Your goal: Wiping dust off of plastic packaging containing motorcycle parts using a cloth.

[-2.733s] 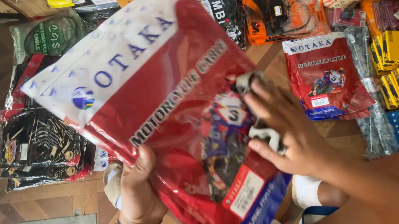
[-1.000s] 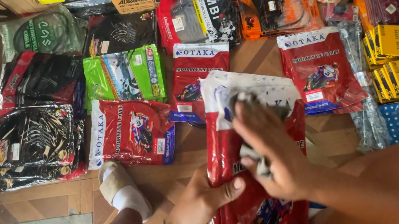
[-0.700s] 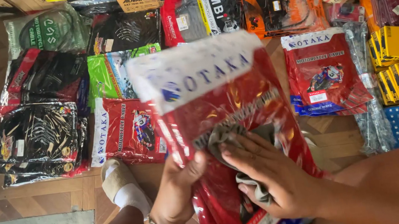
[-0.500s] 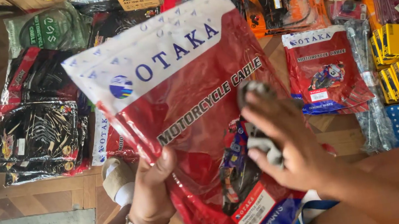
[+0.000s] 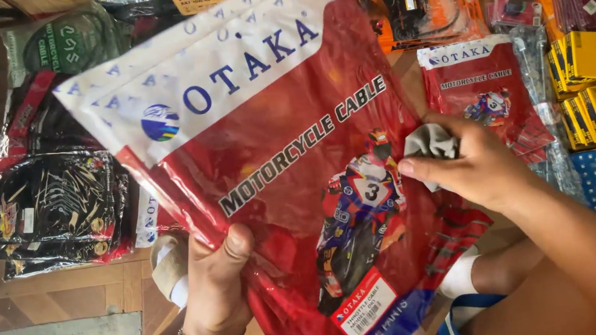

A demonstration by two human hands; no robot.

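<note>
head view: left hand [image 5: 215,298] grips red packet [image 5: 293,184]; right hand [image 5: 471,165] presses grey cloth [image 5: 430,144].

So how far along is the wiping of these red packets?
Possibly done: packets laid in rows on the floor. In hand: the left hand holds up a red packet while the right hand presses a grey cloth to it. What's left cannot be told.

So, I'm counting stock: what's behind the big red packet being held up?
Behind the red packet, at least one more packet's white edge shows. Black packets and a foot peek out at its left. The floor directly behind is covered.
</note>
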